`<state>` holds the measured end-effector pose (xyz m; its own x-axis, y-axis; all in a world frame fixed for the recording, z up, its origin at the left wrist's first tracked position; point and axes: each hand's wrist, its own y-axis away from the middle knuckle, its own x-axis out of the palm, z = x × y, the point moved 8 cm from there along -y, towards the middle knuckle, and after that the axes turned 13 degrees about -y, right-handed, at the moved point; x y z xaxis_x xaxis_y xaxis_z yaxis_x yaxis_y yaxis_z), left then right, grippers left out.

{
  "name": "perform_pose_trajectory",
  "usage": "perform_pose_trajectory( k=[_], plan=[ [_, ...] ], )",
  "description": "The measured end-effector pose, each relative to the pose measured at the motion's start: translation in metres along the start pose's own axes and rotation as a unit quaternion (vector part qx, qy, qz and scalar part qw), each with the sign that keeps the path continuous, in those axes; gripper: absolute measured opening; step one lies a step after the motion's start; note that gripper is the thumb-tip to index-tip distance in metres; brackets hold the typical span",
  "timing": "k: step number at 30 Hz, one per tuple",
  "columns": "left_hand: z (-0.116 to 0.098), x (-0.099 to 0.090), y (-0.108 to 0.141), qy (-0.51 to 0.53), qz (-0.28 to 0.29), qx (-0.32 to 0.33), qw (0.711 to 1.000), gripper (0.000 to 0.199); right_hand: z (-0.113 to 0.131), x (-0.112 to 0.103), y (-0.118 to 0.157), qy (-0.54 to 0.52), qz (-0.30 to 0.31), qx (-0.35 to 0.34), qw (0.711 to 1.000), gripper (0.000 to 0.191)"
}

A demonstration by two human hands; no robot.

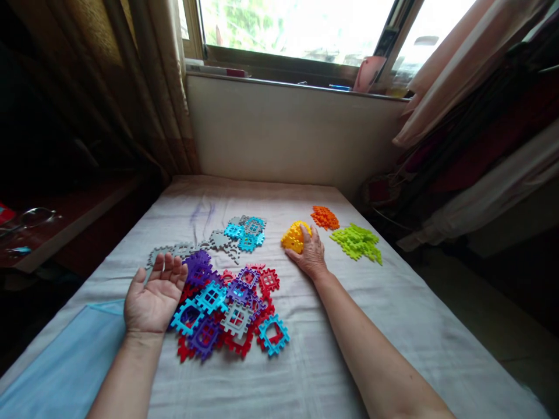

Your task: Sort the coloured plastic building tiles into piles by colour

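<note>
My left hand (155, 294) lies palm up with its fingers apart and nothing in it, beside the left edge of a mixed heap of purple, red, blue and grey toothed plastic pieces (236, 317). Farther out, my right hand (309, 250) curves round the right side of a small pile of yellow pieces (292, 237), thumb at the near side and fingers on top. Orange pieces (325, 217) and lime green pieces (358, 242) lie in two piles to the right of it. Blue pieces (251, 233) overlap some grey ones left of the yellow pile.
Grey pieces (181, 250) spread in a row behind the mixed heap. A light blue cloth (65, 355) covers the bed's near left part. A low wall (288, 134) with a window stands behind; curtains and hanging clothes flank it.
</note>
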<state>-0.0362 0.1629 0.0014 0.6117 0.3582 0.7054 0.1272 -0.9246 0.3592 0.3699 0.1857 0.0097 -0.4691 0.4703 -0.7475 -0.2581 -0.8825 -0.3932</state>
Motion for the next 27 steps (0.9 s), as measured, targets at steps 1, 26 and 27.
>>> perform_pose_trajectory(
  k=[1, 26, 27],
  plan=[
    [0.0, 0.0, 0.001, 0.004, -0.004, -0.003, 1.0, 0.028, 0.0, 0.004, -0.008, 0.0, 0.001, 0.007, 1.0, 0.086],
    [0.004, 0.002, 0.01, 0.032, -0.081, -0.033, 0.996, 0.044, -0.051, 0.078, -0.171, 0.002, 0.002, 0.103, 0.995, 0.089],
    [0.004, 0.003, 0.011, 0.031, -0.086, -0.033, 0.995, 0.044, -0.05, 0.078, -0.17, -0.005, 0.005, 0.09, 0.996, 0.089]
  ],
)
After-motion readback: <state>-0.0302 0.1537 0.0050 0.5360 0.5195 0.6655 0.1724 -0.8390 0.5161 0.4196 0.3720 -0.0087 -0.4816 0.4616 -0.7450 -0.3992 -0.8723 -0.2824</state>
